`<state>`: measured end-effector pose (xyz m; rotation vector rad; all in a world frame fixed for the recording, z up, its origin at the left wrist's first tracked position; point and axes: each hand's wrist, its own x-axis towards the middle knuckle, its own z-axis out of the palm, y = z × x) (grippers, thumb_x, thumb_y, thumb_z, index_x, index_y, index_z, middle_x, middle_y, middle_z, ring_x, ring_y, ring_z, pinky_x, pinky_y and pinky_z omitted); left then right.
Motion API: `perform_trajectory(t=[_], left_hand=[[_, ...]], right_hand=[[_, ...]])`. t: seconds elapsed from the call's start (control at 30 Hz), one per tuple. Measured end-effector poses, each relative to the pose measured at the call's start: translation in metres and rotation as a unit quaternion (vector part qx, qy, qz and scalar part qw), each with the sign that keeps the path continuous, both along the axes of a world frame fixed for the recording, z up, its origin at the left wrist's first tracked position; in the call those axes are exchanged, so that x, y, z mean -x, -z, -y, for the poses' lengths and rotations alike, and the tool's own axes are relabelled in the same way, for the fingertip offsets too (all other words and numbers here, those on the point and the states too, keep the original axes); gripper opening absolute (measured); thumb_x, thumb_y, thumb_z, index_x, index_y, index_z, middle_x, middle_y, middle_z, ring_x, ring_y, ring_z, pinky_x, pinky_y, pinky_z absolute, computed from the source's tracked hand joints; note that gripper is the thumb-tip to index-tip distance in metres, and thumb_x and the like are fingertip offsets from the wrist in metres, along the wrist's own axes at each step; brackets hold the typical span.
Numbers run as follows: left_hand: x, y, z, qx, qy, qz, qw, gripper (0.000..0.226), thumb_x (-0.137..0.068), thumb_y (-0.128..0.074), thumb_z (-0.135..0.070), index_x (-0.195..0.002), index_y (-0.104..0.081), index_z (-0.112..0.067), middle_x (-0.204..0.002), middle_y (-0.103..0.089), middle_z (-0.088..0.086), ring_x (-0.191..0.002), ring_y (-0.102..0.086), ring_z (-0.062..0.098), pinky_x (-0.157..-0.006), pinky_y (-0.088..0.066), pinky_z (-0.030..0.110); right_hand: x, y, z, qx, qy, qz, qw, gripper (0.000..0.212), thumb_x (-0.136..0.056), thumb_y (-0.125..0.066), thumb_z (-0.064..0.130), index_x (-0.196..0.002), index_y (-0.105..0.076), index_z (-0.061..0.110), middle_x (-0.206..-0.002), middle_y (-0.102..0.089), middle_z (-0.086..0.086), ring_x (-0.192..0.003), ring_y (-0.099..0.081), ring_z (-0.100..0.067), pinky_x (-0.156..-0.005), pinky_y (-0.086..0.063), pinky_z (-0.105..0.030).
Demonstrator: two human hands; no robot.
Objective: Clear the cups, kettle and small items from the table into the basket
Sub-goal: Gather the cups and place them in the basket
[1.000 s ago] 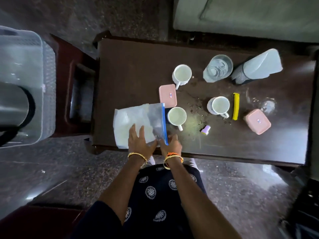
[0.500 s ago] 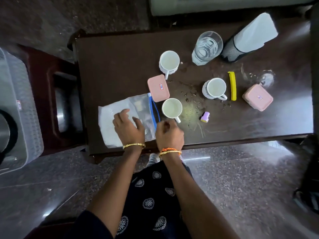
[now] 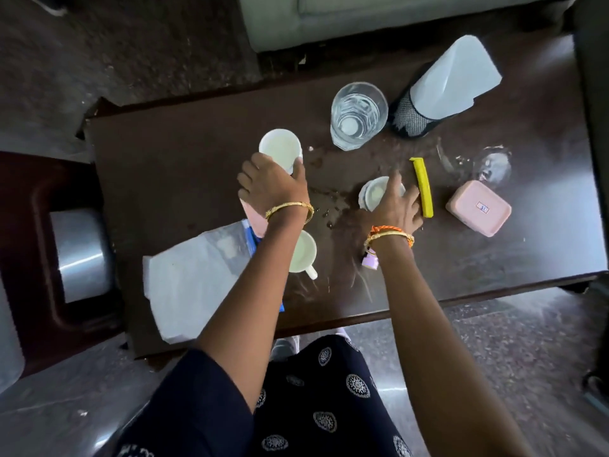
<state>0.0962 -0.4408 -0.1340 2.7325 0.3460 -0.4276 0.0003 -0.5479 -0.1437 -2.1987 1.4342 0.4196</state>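
On the dark table (image 3: 158, 166) my left hand (image 3: 270, 188) grips the far white cup (image 3: 280, 147) by its side. My right hand (image 3: 397, 206) lies over a second white cup (image 3: 374, 192), fingers curled round its right side. A third white cup (image 3: 304, 252) stands nearer me, partly under my left forearm. A water glass (image 3: 359, 115), a yellow clip (image 3: 423, 188), a pink box (image 3: 478, 207), a small purple item (image 3: 370, 261) and a clear zip bag (image 3: 197, 275) also lie on the table. Another pink box (image 3: 257, 222) is mostly hidden by my left wrist.
A black mesh holder with white paper (image 3: 441, 90) stands at the back right, beside a water puddle (image 3: 491, 163). Crumbs and spills mark the table's middle. A dark red stool (image 3: 36, 225) stands at the left, with a pale basket corner (image 3: 8, 341) beyond it. A sofa (image 3: 362, 14) lies behind.
Both hands left the zip bag and reached forward; the left now grips the far cup, the right covers the cup by the yellow clip. The camera swung right, and the kettle left the view.
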Motion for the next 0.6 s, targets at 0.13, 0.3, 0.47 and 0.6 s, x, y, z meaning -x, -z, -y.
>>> perform_trajectory(t=[0.13,0.3,0.47,0.6], left_hand=[[0.003,-0.003,0.004,0.108,-0.077,-0.027,0.991,0.058,-0.087,-0.056,-0.043,-0.129,-0.031,-0.01,-0.124,-0.06,0.012,-0.103,-0.064,0.031,-0.08,-0.054,0.037],[-0.007,-0.001,0.001,0.16,-0.142,-0.088,0.973,0.052,-0.094,-0.049,-0.031,-0.134,-0.025,-0.007,-0.122,-0.063,0.016,-0.101,-0.067,0.032,-0.082,-0.056,0.037],[-0.02,-0.011,-0.006,0.215,-0.215,-0.105,0.947,0.044,-0.092,-0.048,-0.026,-0.132,-0.04,-0.009,-0.127,-0.061,0.013,-0.107,-0.064,0.03,-0.087,-0.053,0.038],[-0.031,-0.035,-0.028,0.264,-0.217,-0.007,0.94,0.034,-0.088,-0.048,-0.023,-0.118,-0.057,-0.011,-0.111,-0.068,0.013,-0.102,-0.065,0.027,-0.082,-0.051,0.031]], right_hand=[[0.005,0.003,0.004,0.007,-0.018,0.022,1.0,0.074,-0.071,-0.072,0.017,-0.132,-0.032,0.019,-0.128,-0.039,-0.02,-0.116,-0.044,-0.044,-0.096,-0.035,-0.053],[0.015,0.003,0.003,0.029,-0.021,0.079,0.996,0.066,-0.072,-0.073,0.024,-0.127,-0.039,0.015,-0.12,-0.045,-0.022,-0.107,-0.049,-0.044,-0.092,-0.041,-0.051],[0.018,-0.01,-0.008,0.028,-0.006,0.152,0.988,0.067,-0.068,-0.078,0.023,-0.125,-0.043,0.015,-0.12,-0.048,-0.021,-0.11,-0.046,-0.043,-0.092,-0.04,-0.048],[0.005,-0.035,-0.024,0.025,-0.022,0.223,0.974,0.073,-0.063,-0.082,0.025,-0.124,-0.045,0.01,-0.119,-0.05,-0.02,-0.109,-0.043,-0.04,-0.091,-0.03,-0.038]])
